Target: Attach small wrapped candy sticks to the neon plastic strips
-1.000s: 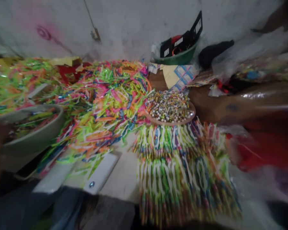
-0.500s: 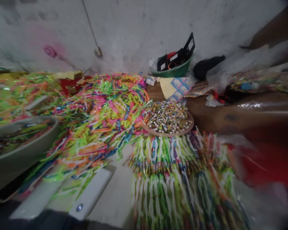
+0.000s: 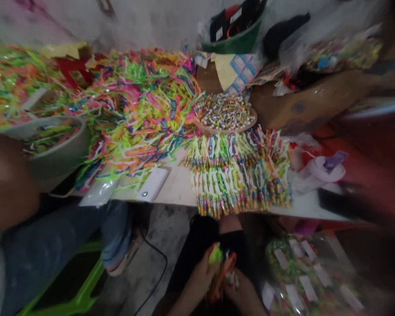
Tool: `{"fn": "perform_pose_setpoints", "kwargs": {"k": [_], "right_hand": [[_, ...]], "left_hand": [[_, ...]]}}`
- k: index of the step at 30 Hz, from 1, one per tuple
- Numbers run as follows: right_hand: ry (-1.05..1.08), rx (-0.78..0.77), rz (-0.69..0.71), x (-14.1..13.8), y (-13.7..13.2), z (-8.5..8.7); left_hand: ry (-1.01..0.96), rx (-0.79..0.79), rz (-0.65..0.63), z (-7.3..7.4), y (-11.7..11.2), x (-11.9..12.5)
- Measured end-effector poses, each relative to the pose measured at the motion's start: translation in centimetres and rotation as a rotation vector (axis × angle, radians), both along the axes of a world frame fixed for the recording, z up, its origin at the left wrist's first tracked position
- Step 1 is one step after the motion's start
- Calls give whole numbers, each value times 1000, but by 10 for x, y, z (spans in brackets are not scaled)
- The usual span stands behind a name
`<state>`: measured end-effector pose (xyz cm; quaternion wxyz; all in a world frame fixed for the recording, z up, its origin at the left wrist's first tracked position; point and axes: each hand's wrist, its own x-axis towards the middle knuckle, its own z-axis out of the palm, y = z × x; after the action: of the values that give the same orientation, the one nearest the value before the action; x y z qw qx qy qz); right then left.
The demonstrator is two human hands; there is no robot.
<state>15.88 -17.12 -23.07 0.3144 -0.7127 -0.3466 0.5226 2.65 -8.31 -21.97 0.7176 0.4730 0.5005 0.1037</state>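
My left hand (image 3: 200, 274) is low over my lap, its fingers closed on a bunch of bright plastic strips (image 3: 228, 265), yellow-green and orange. Beside it my right hand (image 3: 243, 293) is closed around small white-ended pieces (image 3: 233, 279), which resemble those heaped in the round tray on the table. The orange strips hang between both hands; blur hides exactly which fingers touch them. Ahead, at the table's front edge, lie rows of small colourful sticks with strips (image 3: 230, 180), side by side. Behind the rows is the shallow round tray (image 3: 232, 131) of short white-ended pieces.
Loose neon strips (image 3: 145, 109) cover the table's left side. A bowl (image 3: 62, 153), a white power bank-like block (image 3: 154, 184) and a purple-topped cup (image 3: 325, 169) stand about. A co-worker's arm (image 3: 9, 188) is at left. Filled clear bags (image 3: 303, 272) lie below right.
The view has tilted down. My two hands, the strips in them, my lap, the floor and the co-worker's arm and leg now show. The table things appear higher.
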Motion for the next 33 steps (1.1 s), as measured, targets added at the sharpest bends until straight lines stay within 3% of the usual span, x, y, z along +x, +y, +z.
{"fn": "perform_pose_setpoints", "kwargs": {"k": [4, 8, 12, 19, 28, 33], "right_hand": [[-134, -71, 101, 8, -7, 9], [-371, -252, 281, 17, -6, 21], [-463, -295, 385, 21, -4, 25], [-485, -289, 391, 24, 1, 21], [-446, -247, 384, 26, 0, 25], [-466, -258, 385, 25, 1, 23]], "left_hand": [[160, 223, -21, 3, -9, -5], [209, 269, -14, 11, -6, -10], [205, 295, -60, 12, -2, -14], [166, 356, -78, 9, 13, -25], [89, 334, 89, -12, 31, -21], [27, 270, 89, -7, 41, -23]]}}
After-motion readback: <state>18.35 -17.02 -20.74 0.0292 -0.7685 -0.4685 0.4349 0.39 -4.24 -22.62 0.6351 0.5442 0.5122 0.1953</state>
